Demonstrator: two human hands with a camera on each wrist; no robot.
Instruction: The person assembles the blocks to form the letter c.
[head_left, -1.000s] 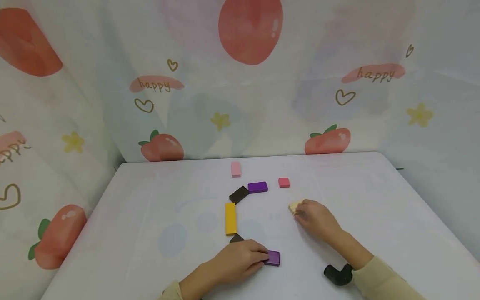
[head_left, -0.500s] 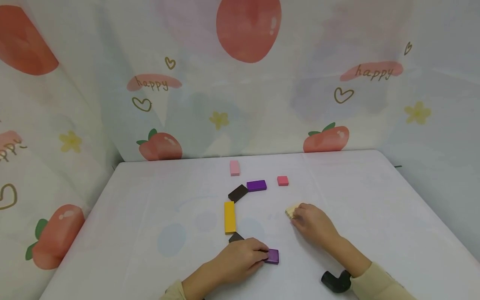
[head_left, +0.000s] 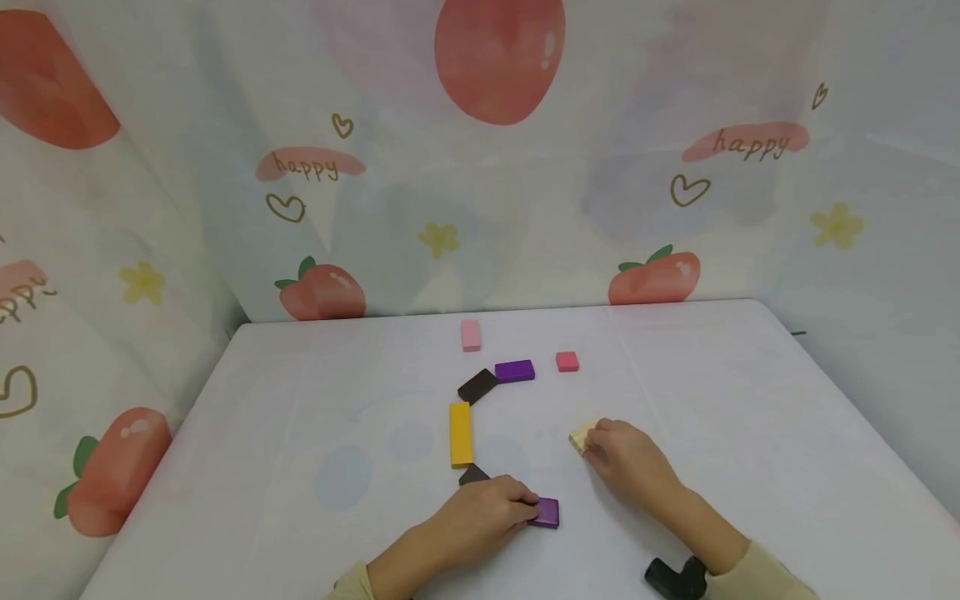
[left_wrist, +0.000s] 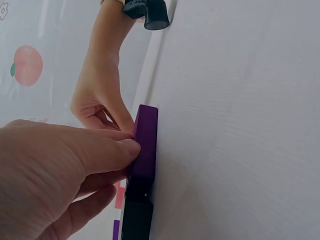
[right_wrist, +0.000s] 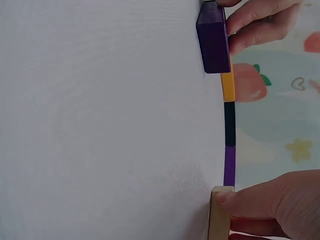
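In the head view my left hand holds a purple rectangular block flat on the table, with thumb and fingers across its left part. The left wrist view shows that purple block end to end with a dark block. To the right and farther off, my right hand pinches a cream block; its thumb lies along the side of the cream block in the right wrist view. The same dark block is partly covered by my left hand.
A yellow block, a dark block and another purple block continue the curved row. Beyond it lie a light pink block and a small coral-red block. A black elbow-shaped piece shows beside the right sleeve.
My right hand has drawn the cream block nearer and slightly left across the table. The left hand and its purple block have stayed in place.
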